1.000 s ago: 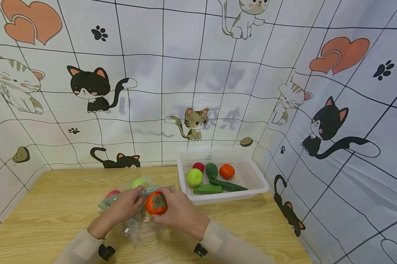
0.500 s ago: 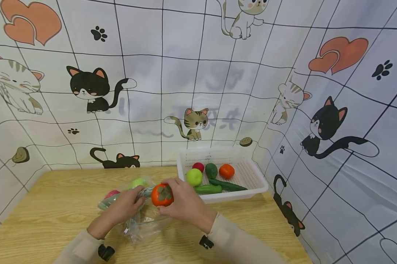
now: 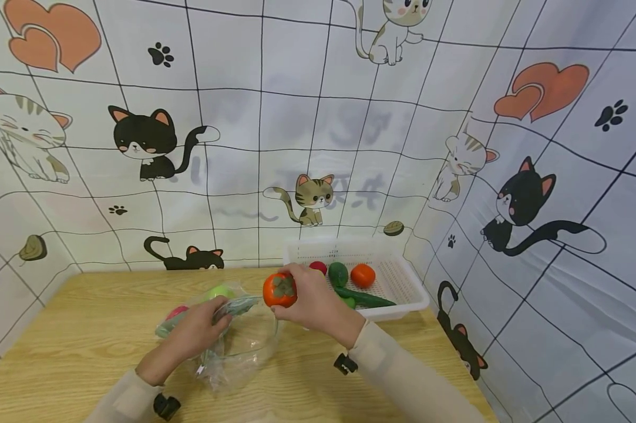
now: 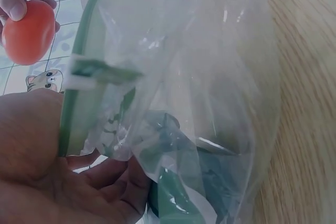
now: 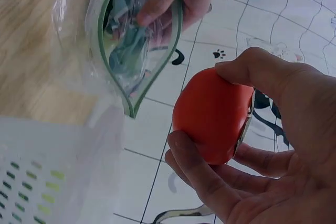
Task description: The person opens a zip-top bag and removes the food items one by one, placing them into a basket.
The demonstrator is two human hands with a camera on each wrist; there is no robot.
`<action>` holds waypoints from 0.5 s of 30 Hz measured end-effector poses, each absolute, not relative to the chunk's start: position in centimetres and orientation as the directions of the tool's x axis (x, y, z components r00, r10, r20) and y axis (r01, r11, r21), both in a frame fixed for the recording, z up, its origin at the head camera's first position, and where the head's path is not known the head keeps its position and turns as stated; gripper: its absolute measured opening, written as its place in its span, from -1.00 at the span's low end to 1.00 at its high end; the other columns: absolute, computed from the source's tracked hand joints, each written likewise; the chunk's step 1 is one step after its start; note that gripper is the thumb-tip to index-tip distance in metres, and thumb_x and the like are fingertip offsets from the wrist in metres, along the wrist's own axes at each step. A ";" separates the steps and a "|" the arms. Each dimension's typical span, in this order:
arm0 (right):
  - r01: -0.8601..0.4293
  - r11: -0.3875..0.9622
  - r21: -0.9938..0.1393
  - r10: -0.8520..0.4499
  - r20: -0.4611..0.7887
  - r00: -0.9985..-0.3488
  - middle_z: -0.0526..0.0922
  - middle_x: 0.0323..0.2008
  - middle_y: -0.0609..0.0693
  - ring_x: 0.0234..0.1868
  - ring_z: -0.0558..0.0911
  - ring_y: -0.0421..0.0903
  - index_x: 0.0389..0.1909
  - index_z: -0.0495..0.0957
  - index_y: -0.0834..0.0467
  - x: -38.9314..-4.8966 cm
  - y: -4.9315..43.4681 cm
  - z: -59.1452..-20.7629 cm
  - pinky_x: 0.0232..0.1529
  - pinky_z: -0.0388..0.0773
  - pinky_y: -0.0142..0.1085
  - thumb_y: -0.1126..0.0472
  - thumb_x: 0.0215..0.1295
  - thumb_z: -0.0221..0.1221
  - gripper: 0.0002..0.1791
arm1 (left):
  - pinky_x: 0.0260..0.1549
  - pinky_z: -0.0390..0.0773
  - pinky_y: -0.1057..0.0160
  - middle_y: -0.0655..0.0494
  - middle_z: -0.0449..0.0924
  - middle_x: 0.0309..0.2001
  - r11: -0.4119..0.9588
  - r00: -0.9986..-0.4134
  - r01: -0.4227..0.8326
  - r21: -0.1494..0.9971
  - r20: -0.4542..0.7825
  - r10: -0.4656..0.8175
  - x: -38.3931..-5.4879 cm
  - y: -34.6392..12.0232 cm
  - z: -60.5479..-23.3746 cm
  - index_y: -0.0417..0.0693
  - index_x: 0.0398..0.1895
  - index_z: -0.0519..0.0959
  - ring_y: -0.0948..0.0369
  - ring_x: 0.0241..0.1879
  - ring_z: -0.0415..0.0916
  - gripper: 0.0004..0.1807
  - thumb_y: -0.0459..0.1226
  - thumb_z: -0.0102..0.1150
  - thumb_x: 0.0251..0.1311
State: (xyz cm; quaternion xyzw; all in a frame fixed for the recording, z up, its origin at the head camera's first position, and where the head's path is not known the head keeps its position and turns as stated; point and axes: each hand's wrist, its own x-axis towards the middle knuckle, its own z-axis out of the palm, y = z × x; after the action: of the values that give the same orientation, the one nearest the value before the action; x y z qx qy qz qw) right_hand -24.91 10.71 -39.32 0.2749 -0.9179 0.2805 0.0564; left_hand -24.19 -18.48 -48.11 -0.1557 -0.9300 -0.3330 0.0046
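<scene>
My right hand [image 3: 318,302] grips an orange-red persimmon [image 3: 279,289] by its sides, leafy cap showing, above the table. My left hand [image 3: 193,330] holds the edge of a clear zip bag [image 3: 244,355]. In the right wrist view the bag's green-rimmed mouth [image 5: 100,40] gapes around the left fingers, and the persimmon [image 5: 207,114] is apart from it. Through the plastic a light-green round item [image 3: 221,291] and a pinkish-red one [image 3: 177,312] show on the far side. The left wrist view shows the bag [image 4: 210,66] close up; its contents there are blurred.
At the back right stands a white perforated basket [image 3: 420,301]. It holds a red round item [image 3: 318,268], a dark-green oval one [image 3: 338,274], an orange-red round one [image 3: 362,275] and a long green cucumber [image 3: 367,298]; my right hand covers its left part. Wooden table [image 3: 111,294] underneath.
My right hand has lifted the persimmon away from the bag's mouth, up and right toward the basket. My left hand stays on the bag, whose mouth now shows more fully.
</scene>
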 end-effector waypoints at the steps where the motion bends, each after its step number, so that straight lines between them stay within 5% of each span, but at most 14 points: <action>1: -0.536 0.693 -0.482 -0.473 0.258 -0.843 0.84 0.21 0.08 0.08 0.80 -0.01 0.46 0.62 0.19 -25.2 11.0 -39.2 0.06 0.82 -0.26 0.08 0.30 0.65 -0.24 | -0.27 0.53 0.20 0.16 0.66 -0.29 0.736 -0.950 0.303 0.606 0.132 0.282 -24.2 -18.5 -48.2 -0.15 0.23 0.71 0.24 -0.29 0.52 -0.76 -0.28 0.38 0.63; 7: -0.518 0.710 -0.478 -0.458 0.246 -0.854 0.85 0.18 0.10 0.02 0.80 -0.04 0.45 0.62 0.22 -26.7 12.7 -38.3 0.04 0.83 -0.17 0.08 0.31 0.64 -0.25 | -0.32 0.45 0.20 0.00 0.69 -0.19 0.744 -0.934 0.353 0.568 0.260 0.245 -24.5 -19.0 -49.1 -0.29 0.14 0.79 0.19 -0.26 0.45 -0.68 -0.32 0.54 0.41; 11: -0.469 0.748 -0.470 -0.416 0.219 -0.882 0.86 0.17 0.10 0.01 0.78 -0.04 0.43 0.63 0.22 -27.8 13.8 -37.7 0.08 0.82 -0.12 0.06 0.30 0.65 -0.26 | -0.37 0.33 0.25 -0.09 0.65 -0.14 0.739 -0.942 0.329 0.588 0.256 0.216 -24.4 -19.2 -49.1 -0.35 0.22 0.79 0.16 -0.29 0.37 -0.57 -0.29 0.58 0.38; 15: -0.423 0.780 -0.461 -0.378 0.192 -0.906 0.86 0.14 0.09 -0.02 0.77 -0.05 0.39 0.63 0.20 -29.0 15.0 -37.4 0.07 0.81 -0.12 0.06 0.31 0.63 -0.30 | -0.29 0.43 0.23 -0.22 0.70 0.03 0.752 -0.953 0.298 0.588 0.224 0.202 -24.2 -19.2 -48.8 -0.35 0.30 0.77 0.14 -0.22 0.47 -0.49 -0.24 0.60 0.41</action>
State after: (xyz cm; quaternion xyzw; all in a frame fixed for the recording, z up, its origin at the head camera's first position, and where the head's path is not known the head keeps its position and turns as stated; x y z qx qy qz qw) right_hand -28.97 15.04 -37.37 0.2126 -0.9423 0.2548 0.0445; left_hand -24.16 -19.19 -48.82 -0.1340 -0.9330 -0.3258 0.0733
